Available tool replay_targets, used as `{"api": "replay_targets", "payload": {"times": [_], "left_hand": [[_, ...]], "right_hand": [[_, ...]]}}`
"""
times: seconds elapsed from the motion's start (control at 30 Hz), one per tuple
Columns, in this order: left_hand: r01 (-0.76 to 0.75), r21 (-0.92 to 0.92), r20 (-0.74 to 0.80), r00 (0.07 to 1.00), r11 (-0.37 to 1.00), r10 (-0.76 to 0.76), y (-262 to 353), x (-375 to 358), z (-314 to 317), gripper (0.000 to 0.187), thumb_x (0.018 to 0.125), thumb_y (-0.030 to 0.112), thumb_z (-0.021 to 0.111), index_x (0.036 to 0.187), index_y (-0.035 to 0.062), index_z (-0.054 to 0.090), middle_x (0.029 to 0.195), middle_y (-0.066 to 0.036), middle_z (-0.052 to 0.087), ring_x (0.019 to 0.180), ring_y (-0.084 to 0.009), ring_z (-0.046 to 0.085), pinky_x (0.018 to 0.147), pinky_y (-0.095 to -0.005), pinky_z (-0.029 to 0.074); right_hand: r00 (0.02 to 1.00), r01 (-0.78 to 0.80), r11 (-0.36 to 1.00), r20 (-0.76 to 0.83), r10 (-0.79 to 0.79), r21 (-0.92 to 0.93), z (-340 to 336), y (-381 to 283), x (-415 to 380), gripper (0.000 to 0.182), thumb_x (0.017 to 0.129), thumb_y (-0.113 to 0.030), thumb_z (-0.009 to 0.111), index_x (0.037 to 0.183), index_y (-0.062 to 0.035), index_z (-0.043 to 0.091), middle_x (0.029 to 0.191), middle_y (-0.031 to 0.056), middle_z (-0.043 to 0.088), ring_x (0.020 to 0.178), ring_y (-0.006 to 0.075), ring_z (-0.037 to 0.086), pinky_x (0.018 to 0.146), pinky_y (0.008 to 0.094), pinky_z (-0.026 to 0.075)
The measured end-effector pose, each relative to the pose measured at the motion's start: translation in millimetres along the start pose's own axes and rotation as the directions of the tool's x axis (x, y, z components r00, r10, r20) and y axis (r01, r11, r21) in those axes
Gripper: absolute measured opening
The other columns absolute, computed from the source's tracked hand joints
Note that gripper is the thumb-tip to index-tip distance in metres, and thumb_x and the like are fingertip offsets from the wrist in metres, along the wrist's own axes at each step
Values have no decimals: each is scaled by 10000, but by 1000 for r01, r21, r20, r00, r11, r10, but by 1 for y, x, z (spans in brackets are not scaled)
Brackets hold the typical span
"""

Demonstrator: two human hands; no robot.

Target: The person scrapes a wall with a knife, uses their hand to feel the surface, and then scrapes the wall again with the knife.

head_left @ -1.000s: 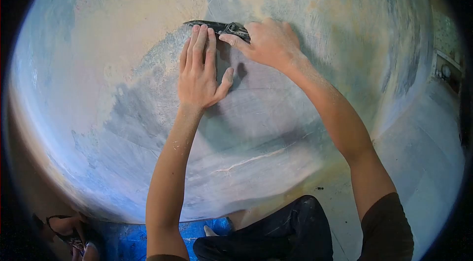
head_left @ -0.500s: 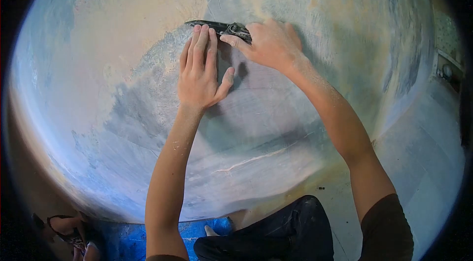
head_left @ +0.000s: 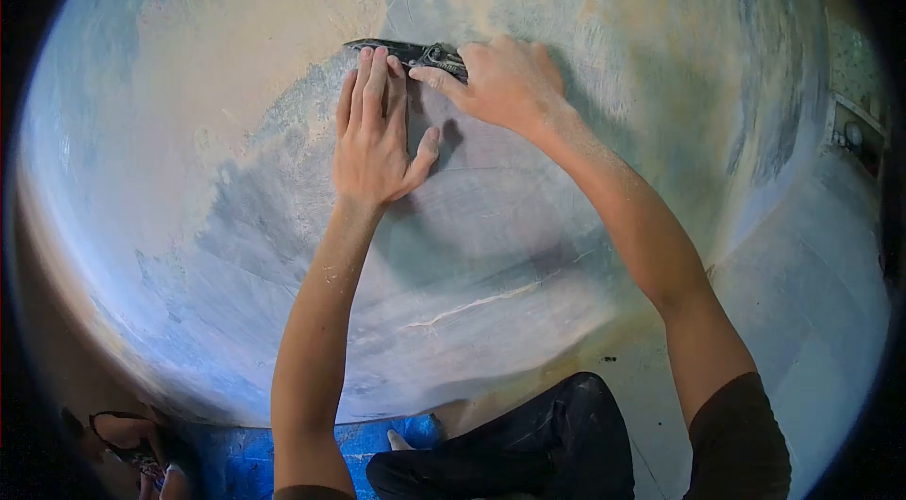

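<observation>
A dark, narrow tool (head_left: 441,59) with a pointed left end lies against a large curved surface (head_left: 510,208) mottled in blue, grey and cream. My right hand (head_left: 510,80) is closed round the tool's right end, thumb along its lower edge. The fingertips of my left hand (head_left: 377,127) rest on the tool's blade part, fingers stretched out and thumb spread to the side. Pale dust covers both hands and forearms. The curled fingers of my right hand are partly hidden behind its back.
Another person (head_left: 132,439) is at the lower left. A blue sheet (head_left: 236,462) lies on the floor below the curved surface. My bent leg in dark trousers (head_left: 528,439) shows at the bottom. A framed object (head_left: 857,134) stands at the right edge.
Both hands and the tool have shifted slightly left in view. My grip on the tool looks the same.
</observation>
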State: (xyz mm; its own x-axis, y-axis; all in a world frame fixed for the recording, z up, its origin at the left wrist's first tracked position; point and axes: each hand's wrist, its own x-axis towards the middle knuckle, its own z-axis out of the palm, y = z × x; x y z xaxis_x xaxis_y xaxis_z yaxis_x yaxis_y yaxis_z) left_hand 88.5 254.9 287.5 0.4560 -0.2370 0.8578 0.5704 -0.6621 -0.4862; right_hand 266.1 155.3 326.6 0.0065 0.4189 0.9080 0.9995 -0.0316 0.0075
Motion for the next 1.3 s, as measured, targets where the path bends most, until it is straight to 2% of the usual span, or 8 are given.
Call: {"api": "replay_targets", "payload": {"times": [0.17, 0.43, 0.53, 0.63, 0.93, 1.03, 1.13, 1.3], "left_hand": [[-33, -75, -49, 998, 997, 29, -2, -4, -1, 752, 948, 465, 527, 1481, -62, 469, 1574, -234, 372, 1495, -397, 332, 1214, -488, 263], [2, -25, -33, 999, 1000, -3, -1, -3, 1, 746, 967, 460, 506, 1497, -63, 443, 1586, -227, 355, 1503, -387, 320, 1214, -484, 259], [11, -3, -6, 1000, 1000, -11, 0, -2, -1, 751, 963, 465, 512, 1490, -67, 448, 1595, -226, 337, 1516, -381, 293, 1228, -483, 233], [16, 10, 16, 1000, 1000, -16, -1, -2, -2, 766, 952, 472, 522, 1490, -68, 443, 1602, -225, 323, 1525, -378, 268, 1240, -487, 210], [21, 10, 19, 1000, 1000, -21, 1, -3, -1, 803, 938, 491, 526, 1510, -63, 418, 1613, -216, 305, 1532, -373, 251, 1236, -486, 214], [-9, -16, 0, 1000, 1000, 10, -1, -2, -2, 796, 946, 488, 517, 1514, -59, 416, 1605, -213, 327, 1525, -371, 275, 1229, -482, 231], [-20, -38, -4, 1000, 999, 20, 0, -2, -3, 784, 952, 481, 513, 1514, -57, 420, 1602, -209, 341, 1517, -371, 295, 1223, -479, 244], [-17, -26, 7, 1000, 1000, 17, 0, -1, -2, 776, 952, 470, 515, 1513, -57, 419, 1608, -220, 327, 1518, -376, 290, 1226, -480, 240]], "right_hand": [[998, 42, 998, -46, -40, 38, 3, 4, -2, 737, 911, -725, 552, 792, -24, 748, 650, 185, 682, 611, 373, 693, 572, 472, 545], [998, 19, 1000, -56, -20, -6, 5, 0, -1, 753, 915, -730, 544, 785, -16, 747, 647, 190, 679, 613, 374, 696, 571, 469, 549], [1000, -3, 1000, -21, 4, 12, 1, -3, -2, 756, 915, -734, 540, 790, -18, 750, 662, 195, 685, 630, 369, 703, 576, 471, 552], [997, -51, 998, 56, 53, -31, -7, -10, -3, 722, 933, -714, 512, 831, -49, 775, 768, 187, 728, 742, 335, 732, 637, 451, 555], [993, -40, 999, 108, 39, 9, -9, -7, 0, 725, 939, -710, 511, 834, -40, 770, 769, 191, 725, 771, 346, 731, 654, 462, 555], [996, -42, 999, 81, 40, 25, -7, -4, -1, 737, 934, -719, 511, 828, -36, 769, 769, 193, 722, 766, 355, 726, 652, 473, 549], [1000, 1, 1000, -27, 0, 27, 3, 3, -3, 728, 916, -710, 562, 811, -16, 754, 692, 186, 701, 648, 365, 708, 585, 477, 545], [996, -56, 998, 74, 58, -29, -9, -5, -3, 732, 924, -720, 525, 816, -40, 772, 761, 185, 723, 747, 337, 730, 630, 463, 550]]}}
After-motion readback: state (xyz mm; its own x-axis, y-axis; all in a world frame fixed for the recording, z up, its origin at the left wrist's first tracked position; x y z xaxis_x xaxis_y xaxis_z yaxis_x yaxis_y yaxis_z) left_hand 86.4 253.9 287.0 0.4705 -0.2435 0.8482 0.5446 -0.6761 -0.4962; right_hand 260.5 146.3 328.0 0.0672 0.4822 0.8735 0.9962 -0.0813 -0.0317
